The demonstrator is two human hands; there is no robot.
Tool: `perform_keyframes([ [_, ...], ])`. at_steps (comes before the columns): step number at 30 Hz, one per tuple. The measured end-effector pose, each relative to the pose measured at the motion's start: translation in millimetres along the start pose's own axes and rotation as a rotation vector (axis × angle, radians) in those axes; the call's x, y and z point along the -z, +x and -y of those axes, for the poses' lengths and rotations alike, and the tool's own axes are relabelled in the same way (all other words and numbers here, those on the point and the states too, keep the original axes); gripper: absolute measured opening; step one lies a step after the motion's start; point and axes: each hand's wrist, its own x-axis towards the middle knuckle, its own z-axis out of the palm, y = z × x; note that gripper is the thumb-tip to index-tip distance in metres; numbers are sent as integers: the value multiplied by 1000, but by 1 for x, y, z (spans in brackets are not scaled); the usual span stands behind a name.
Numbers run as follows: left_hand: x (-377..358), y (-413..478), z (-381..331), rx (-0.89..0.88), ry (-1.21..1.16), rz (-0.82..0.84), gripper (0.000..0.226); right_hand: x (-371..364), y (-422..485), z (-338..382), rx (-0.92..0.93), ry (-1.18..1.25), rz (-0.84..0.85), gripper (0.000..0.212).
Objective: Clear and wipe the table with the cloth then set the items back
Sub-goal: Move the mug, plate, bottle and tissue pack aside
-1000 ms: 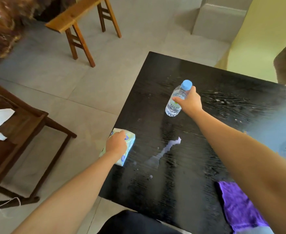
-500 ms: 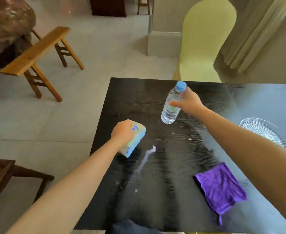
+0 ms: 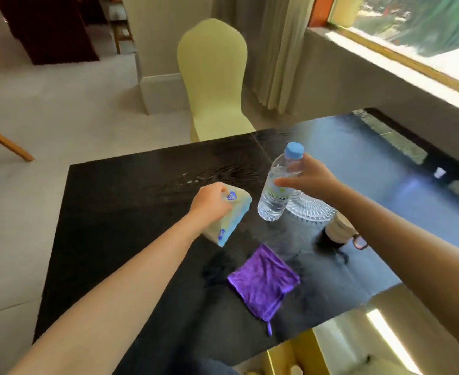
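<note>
- the purple cloth [image 3: 263,282] lies flat and a little crumpled on the black glossy surface [image 3: 120,207], toward its near edge, with a small loop tag trailing off its near corner; neither hand touches it.
- the left hand [image 3: 209,204] has its grip closed around a pale yellow and blue tissue pack [image 3: 229,220], held tilted above the surface, up and to the left of the cloth.
- the right hand [image 3: 312,180] has its grip wrapped on the upper part of a clear water bottle [image 3: 275,190] with a blue cap [image 3: 294,150]; the bottle leans, base pointing down toward the surface; whether the base touches it, i cannot tell.
- a clear cut-glass dish [image 3: 310,208] sits on the surface just behind the bottle, partly hidden under the right hand.
- the two held things are close together, apart from each other, both beyond the cloth.
- a pale yellow covered chair [image 3: 213,77] stands at the far edge of the surface.
- a wooden bench leg [image 3: 3,143] shows at the left on the tiled floor.
</note>
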Motion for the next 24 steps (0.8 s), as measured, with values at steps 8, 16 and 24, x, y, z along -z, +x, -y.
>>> perform_keyframes([
  [8,-75,-3,-113,-163,-8,127,34,110,-51,-87,-140,23,-107,65],
  [16,-132,-9,-171,-205,29,223,41,176,-81,-186,-297,48,-262,64],
  [24,-162,-13,-173,-179,85,261,37,161,-59,-272,-477,7,-313,63],
])
